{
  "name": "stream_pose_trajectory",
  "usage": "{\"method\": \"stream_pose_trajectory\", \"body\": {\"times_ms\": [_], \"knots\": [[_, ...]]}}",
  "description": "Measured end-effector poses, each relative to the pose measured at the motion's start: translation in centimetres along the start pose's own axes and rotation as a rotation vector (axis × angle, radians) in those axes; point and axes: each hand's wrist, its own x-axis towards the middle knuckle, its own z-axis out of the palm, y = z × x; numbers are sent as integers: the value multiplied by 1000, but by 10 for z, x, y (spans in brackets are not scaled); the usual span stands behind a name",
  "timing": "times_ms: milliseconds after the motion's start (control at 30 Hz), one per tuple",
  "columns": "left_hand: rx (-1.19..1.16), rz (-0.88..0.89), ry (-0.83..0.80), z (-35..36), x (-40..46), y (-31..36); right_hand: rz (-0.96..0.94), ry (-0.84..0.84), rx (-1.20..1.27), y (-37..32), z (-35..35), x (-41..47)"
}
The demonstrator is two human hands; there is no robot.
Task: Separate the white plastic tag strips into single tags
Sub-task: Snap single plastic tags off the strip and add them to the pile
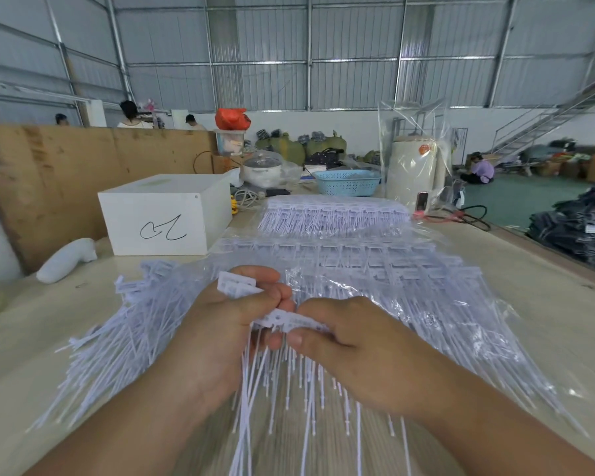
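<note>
The desk (547, 304) runs away from both hands, pale and long. Beyond the hands lie bagged tag strips (358, 259) in clear plastic, with a further stack (330, 211) past them. Beyond the left hand stands a white box (158, 218) with a scribble on its front. Left of the left hand spreads a loose pile of single tags (117, 324), tails fanned toward the person.

Between the hands is the strip being worked (289, 319), its thin tails hanging down below the fingers. The left hand (227, 324) is curled round one end of it, and it also seems to hold a few freed tags (236, 286) at its fingertips. The right hand (354, 348) pinches the other end between thumb and fingers.

Likely risks: a twist at the wrong spot could snap a tail rather than the joint, since the tails are slender. The held singles could slip out and mix into the bagged strips just beyond. Dangling tails may also tangle with the pile beneath.
</note>
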Motion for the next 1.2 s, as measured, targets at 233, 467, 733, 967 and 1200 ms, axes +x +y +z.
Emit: {"method": "stream_pose_trajectory", "body": {"times_ms": [233,467,733,967,1200], "knots": [[111,-58,-128,-2,-1,8,-62,-90,-160,-3,-5,0],[104,-35,-157,-6,1,13,-53,-80,-129,-8,-8,1],[1,36,22,-4,12,5,-89,-17,-221,-12,-7,2],[-36,-88,-118,0,2,-2,-86,19,-154,-8,-8,-3],[49,19,-111,-15,11,2,-117,39,-385,-17,5,-4]]}}
